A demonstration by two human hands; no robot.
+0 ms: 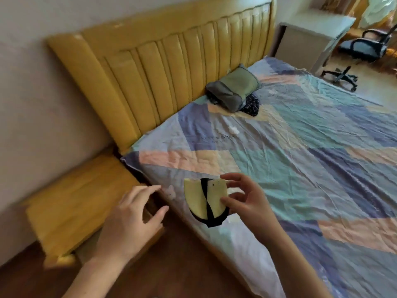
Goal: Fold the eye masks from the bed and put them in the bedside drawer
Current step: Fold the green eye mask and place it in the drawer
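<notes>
My right hand [247, 198] pinches a folded pale yellow eye mask [202, 198] with a black strap and black edging, held just above the bed's near-left edge. My left hand [133, 220] hovers with fingers spread over the front right corner of the yellow bedside cabinet [75, 203], holding nothing. The drawer's front is hidden beneath that hand and blurred. The bed [300, 160] carries a patchwork sheet in blue, green and peach.
A padded yellow headboard [167, 67] stands behind the bed. An olive-green pillow [234, 89] lies on dark patterned cloth near the headboard. A white desk [309, 37] and a black office chair [361, 50] stand at the far right. Dark wooden floor [171, 265] lies beside the bed.
</notes>
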